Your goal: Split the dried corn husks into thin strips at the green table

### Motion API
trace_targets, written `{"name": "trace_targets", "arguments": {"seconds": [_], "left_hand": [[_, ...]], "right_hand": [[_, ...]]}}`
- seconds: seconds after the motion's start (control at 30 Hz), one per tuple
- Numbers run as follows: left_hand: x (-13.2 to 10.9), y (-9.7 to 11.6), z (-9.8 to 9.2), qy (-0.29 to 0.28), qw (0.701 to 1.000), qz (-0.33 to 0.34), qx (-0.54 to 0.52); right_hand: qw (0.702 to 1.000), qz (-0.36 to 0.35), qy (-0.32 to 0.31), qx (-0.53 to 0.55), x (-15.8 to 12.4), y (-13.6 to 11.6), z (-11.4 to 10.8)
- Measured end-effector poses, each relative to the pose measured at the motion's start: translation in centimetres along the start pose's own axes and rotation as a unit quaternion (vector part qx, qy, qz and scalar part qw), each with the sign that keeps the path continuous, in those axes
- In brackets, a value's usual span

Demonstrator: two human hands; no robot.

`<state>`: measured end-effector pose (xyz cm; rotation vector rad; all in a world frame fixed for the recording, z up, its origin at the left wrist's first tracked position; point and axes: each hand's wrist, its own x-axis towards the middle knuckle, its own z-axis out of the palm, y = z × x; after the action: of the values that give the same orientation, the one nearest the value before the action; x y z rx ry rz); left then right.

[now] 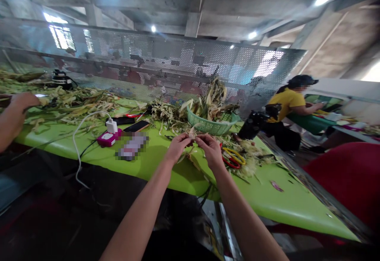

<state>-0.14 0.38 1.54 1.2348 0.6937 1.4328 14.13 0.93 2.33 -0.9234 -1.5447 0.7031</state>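
Observation:
Over the green table (142,169), my left hand (177,148) and my right hand (211,150) meet with their fingertips pinched. Between them is a pale strip of dry husk (193,130), which looks like corn husk; its lower part is partly hidden by the fingers. Just behind stands a green plastic basket (204,125) heaped with dried husks (215,99). Close to my right hand lie scissors with red handles (230,163) and yellow handles (237,155), among pale fibres (252,154).
Left of my hands are a phone (136,126), a blurred flat item (132,147) and a magenta power block (109,137) with a white charger and cable. Husk scraps (80,101) cover the table's back. Another person's arm (14,114) is at left; a person in yellow (286,104) sits at right.

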Motion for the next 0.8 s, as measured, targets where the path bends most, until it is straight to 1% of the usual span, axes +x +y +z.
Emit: {"name": "trace_targets", "arguments": {"seconds": [0.2, 0.4, 0.53, 0.6, 0.73, 0.8], "left_hand": [[-0.1, -0.1, -0.3, -0.010, 0.998, 0.007, 0.066], [0.1, -0.4, -0.5, 0.013, 0.997, -0.009, 0.078], [0.3, -0.7, -0.7, 0.008, 0.999, -0.018, 0.051], [0.3, -0.7, -0.8, 0.014, 0.999, -0.032, 0.027], [0.2, -0.6, -0.9, 0.039, 0.997, -0.062, -0.019], [0.2, -0.5, -1.0, 0.039, 0.997, -0.066, -0.029]], "right_hand": [[1.000, -0.008, -0.002, -0.028, -0.2, -0.1, 0.0], [0.997, -0.024, 0.008, -0.073, 0.0, 0.4, -0.2], [0.996, -0.038, 0.002, -0.085, -0.1, 0.7, 0.0], [0.995, -0.051, 0.000, -0.087, -0.2, 0.7, 0.1], [0.992, -0.083, 0.000, -0.092, -0.5, 0.0, 0.3], [0.990, -0.099, -0.004, -0.103, -0.6, -0.4, 0.4]]}}
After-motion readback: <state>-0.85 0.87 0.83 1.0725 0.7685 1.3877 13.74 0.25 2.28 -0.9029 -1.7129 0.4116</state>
